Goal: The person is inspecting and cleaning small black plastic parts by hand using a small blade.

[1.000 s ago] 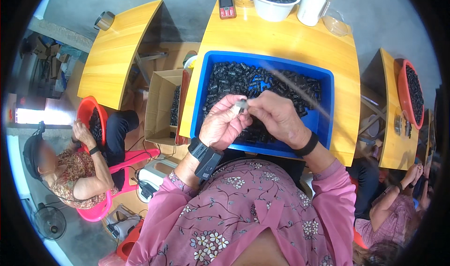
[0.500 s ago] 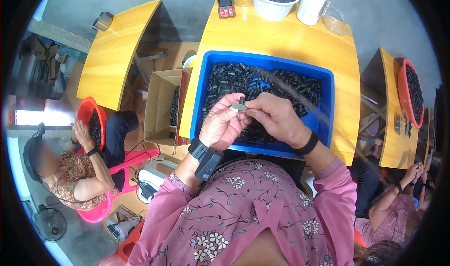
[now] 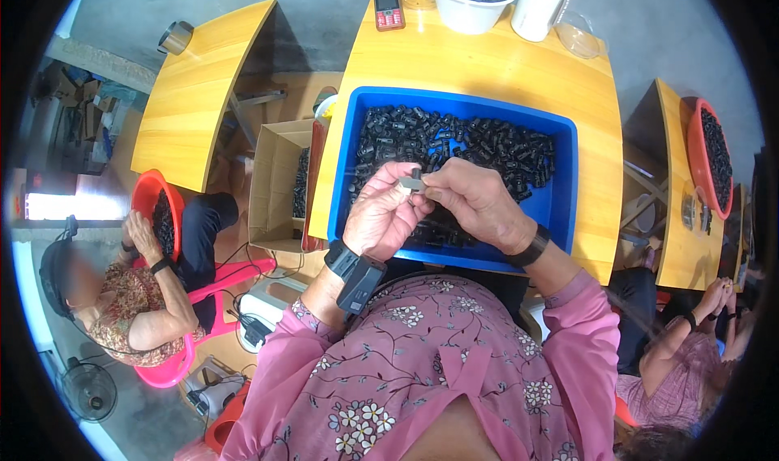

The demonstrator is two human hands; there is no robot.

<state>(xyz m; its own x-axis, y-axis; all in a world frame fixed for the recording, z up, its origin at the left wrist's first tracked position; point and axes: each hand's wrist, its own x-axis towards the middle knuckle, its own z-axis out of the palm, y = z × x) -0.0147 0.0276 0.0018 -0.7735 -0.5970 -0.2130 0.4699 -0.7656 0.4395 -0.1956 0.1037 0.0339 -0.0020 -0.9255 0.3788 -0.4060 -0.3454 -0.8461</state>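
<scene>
Over the near part of a blue tray, both of my hands meet. Between the fingertips of my left hand is a small black plastic part. My right hand pinches a flat grey blade-like piece, which lies against that part. Its exact kind is too small to make out. Many similar black plastic parts fill the tray beneath and behind my hands, and my fingers hide some of them.
A yellow table carries the tray, a phone, a white bowl of black parts, a white jug and a clear container. A cardboard box stands left. Co-workers sit on both sides near red basins.
My hands have hardly moved; the grey piece stays against the black part. The blurry dark streak across the tray has gone.
</scene>
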